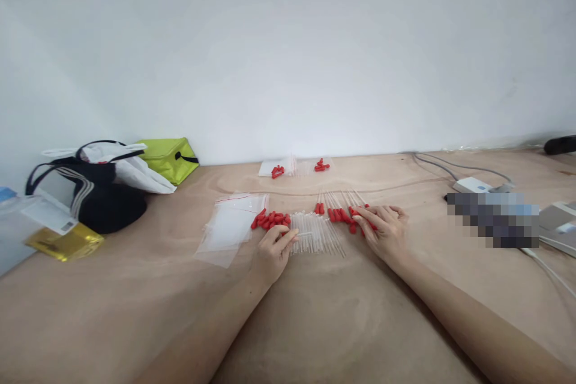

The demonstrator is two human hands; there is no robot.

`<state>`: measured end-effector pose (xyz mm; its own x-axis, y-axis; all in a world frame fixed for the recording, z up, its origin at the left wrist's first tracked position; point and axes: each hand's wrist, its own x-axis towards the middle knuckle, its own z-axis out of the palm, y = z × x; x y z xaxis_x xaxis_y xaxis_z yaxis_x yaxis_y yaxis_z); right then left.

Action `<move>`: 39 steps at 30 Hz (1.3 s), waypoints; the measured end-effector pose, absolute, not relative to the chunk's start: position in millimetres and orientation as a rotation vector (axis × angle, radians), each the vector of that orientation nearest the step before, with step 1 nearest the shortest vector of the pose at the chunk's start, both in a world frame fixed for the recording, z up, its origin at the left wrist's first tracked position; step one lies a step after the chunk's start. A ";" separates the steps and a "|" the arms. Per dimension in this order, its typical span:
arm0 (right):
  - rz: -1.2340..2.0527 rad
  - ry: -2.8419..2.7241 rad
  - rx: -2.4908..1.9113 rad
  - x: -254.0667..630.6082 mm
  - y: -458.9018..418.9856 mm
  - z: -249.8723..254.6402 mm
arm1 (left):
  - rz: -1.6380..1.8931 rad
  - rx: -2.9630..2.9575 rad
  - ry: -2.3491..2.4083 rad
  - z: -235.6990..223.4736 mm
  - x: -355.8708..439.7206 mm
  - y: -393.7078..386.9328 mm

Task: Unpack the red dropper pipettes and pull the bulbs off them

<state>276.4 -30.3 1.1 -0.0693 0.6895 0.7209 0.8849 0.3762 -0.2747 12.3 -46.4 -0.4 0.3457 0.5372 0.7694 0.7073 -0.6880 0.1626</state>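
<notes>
On the wooden table, my left hand (273, 252) is pinched at the left edge of a spread of thin clear tubes (317, 234). One tube lies crosswise at its fingertips and appears to be held. Just behind that hand sits a pile of loose red rubber bulbs (272, 219). My right hand (382, 228) reaches over a row of droppers (335, 214), thin tubes with red bulbs on their near ends. Its fingers close on a bulb at the row's right side, partly hiding the droppers there.
Clear zip bags (231, 225) lie left of the bulbs. Farther back are smaller bags with red bulbs (278, 171). A black bag (108, 204), a lime-green bag (166, 159) and a bottle of yellow liquid (67, 240) stand left. Cables and a white adapter (472, 186) lie right.
</notes>
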 end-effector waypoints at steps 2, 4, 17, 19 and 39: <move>-0.283 -1.766 -1.451 280.4 -25.8 -0.4 | -1.234 -2.382 -1.176 -3.1 13.9 -44.0; -0.267 -1.717 -1.508 285.8 -21.8 -1.8 | -1.222 -2.354 -1.192 -4.6 15.5 -41.1; 0.083 -1.585 -1.671 313.5 -20.8 9.2 | -1.344 -2.379 -0.944 -2.8 68.8 -27.6; 0.065 -1.636 -1.672 313.9 -21.0 9.7 | -1.273 -2.486 -0.913 -3.0 72.5 -29.1; 0.182 -1.627 -2.121 320.2 5.3 21.5 | -0.981 -2.694 -1.012 9.9 37.4 -46.4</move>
<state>320.2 5.3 21.5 0.2923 0.9414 0.1685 0.8808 -0.1963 -0.4308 37.4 -46.4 9.9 0.5714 0.5554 0.6042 0.6209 -0.7740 0.1242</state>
